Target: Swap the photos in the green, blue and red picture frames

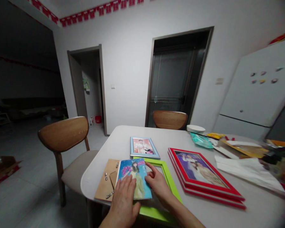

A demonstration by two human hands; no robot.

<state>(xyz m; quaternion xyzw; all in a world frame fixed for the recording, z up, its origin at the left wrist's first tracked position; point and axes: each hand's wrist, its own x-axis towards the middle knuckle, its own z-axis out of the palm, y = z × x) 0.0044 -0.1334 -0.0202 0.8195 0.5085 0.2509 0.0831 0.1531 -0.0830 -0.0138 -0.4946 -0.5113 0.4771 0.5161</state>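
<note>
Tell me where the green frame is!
In the head view, the green frame lies low in the centre, on the table, partly hidden by the blue picture, left of the stacked red frames.

A wooden chair (64, 134) is seen at left, a fridge (254, 98) at upper right. A white bowl (196, 129) is set right of centre, near a teal packet (201, 141). At far left, what may be a sofa (33, 104) is shadowed.
</note>
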